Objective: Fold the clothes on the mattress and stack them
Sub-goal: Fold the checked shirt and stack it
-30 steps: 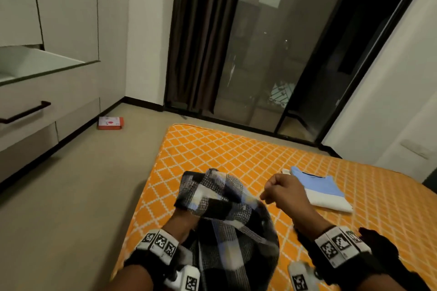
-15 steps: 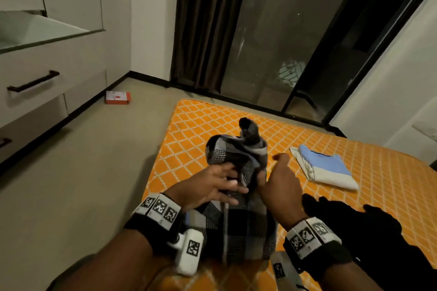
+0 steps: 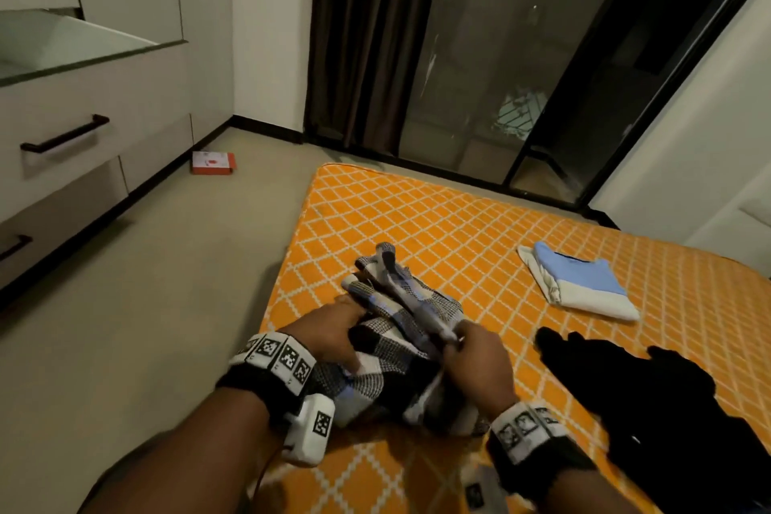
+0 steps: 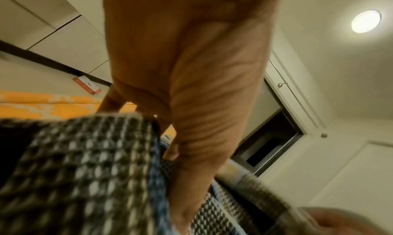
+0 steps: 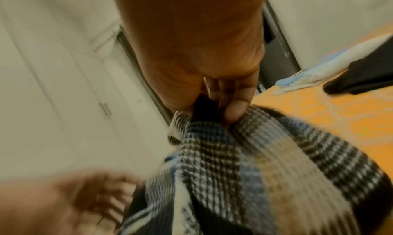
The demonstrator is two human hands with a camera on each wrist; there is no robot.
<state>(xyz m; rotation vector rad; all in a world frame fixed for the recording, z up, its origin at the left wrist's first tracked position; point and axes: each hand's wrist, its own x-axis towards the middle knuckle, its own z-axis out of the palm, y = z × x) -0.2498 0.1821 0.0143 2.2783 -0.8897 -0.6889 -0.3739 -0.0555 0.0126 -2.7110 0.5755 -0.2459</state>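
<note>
Wrist cam only: right hand pinching checked shirt, head view hides thumb.

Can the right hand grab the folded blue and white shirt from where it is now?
Probably not yet: the right hand is pinching the plaid shirt. Bare mattress lies between it and the folded shirt.

Red-and-white box on floor beside drawers; dark curtain beyond

Orange mattress w/ white diamond grid, blk/white/blue plaid shirt, blue-white folded tee, blk garment
</note>
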